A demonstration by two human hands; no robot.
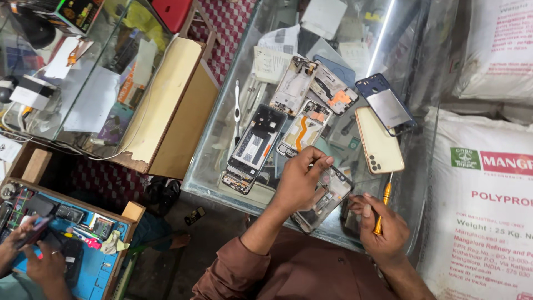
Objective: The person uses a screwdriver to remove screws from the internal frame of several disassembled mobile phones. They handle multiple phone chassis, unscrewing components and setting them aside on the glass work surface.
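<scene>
1. The left hand (300, 183) grips the upper edge of an opened phone frame (325, 200); its fingers (319, 158) pinch together at the frame's top corner.
2. The frame lies tilted on the glass worktop (211, 166), near its front edge, at about six o'clock from the cluster of phone parts.
3. The right hand (383, 228) is clenched around a yellow-handled screwdriver (382, 208), the shaft pointing up toward twelve o'clock, just beside the frame at its three o'clock.
4. A cream phone back cover (378, 141) lies at one o'clock from the frame, and a dark blue back cover (386, 103) sits above it, touching it.
5. At eleven o'clock from the frame lie a black phone frame (256, 141), a frame with an orange ribbon cable (304, 129), and two more stripped frames (319, 83) further up.
6. The worktop is a glass display case; papers and flat boxes (311, 28) show inside, but blurred through the glass.
7. At eight o'clock, well apart, a wooden tray with a blue mat (91, 266) holds small tools and parts; another person's hands (33, 250) hold a phone over it.
8. White printed sacks (483, 183) stand at three o'clock.
</scene>
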